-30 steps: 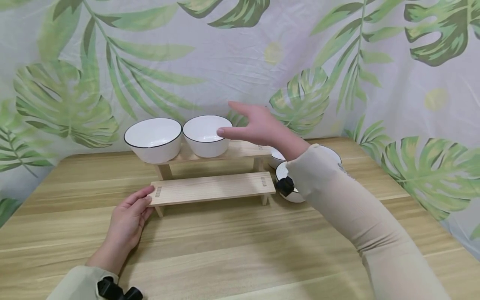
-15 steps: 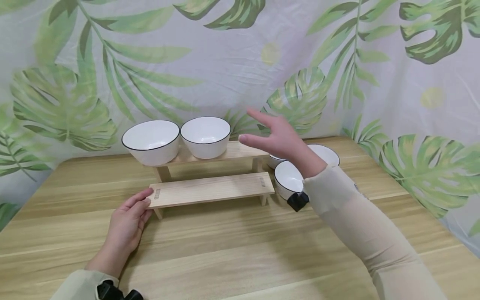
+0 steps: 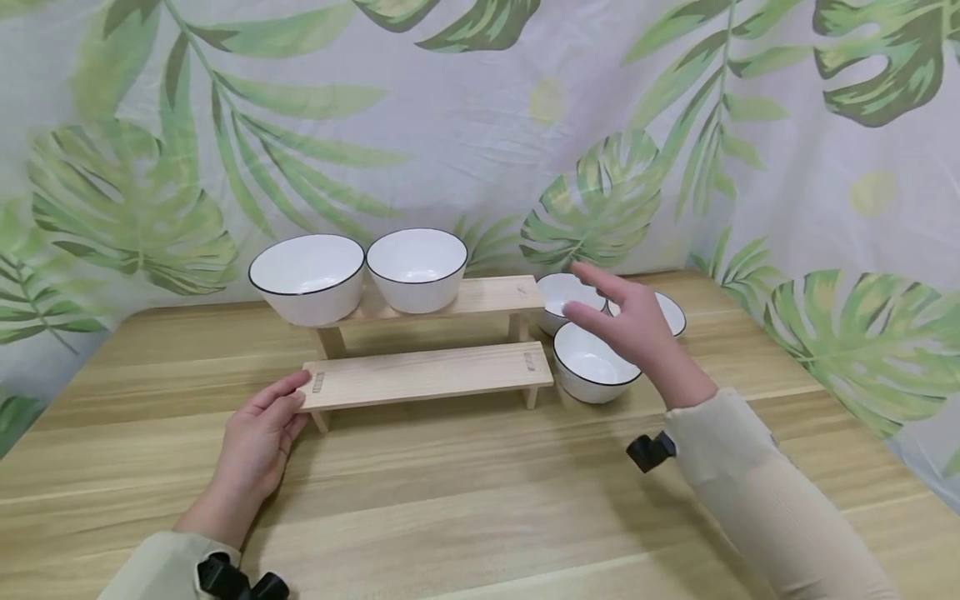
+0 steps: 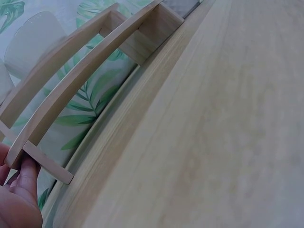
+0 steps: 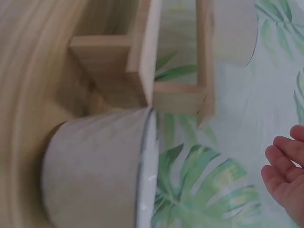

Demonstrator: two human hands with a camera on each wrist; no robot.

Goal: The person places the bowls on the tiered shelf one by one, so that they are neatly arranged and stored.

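My left hand (image 3: 255,446) grips the left end of the lower board of a two-step wooden rack (image 3: 427,377); in the left wrist view fingers (image 4: 26,178) wrap that board's end. On the rack's upper step sit two white, dark-rimmed bowls, a left bowl (image 3: 307,271) and a right bowl (image 3: 416,262), side by side. My right hand (image 3: 637,325) hovers over the bowls on the table at the right, thumb and fingers spread, holding nothing. Beneath it are a front bowl (image 3: 588,367), a back bowl (image 3: 562,296) and a partly hidden right bowl (image 3: 671,312).
The wood-grain table (image 3: 450,500) extends in front of the rack and to both sides. A leaf-printed cloth (image 3: 465,108) hangs behind the table's back edge. The front bowl stands close to the rack's right end.
My right hand has moved right and down, from beside the right bowl on the upper step to above the table bowls. My left hand stays on the rack.
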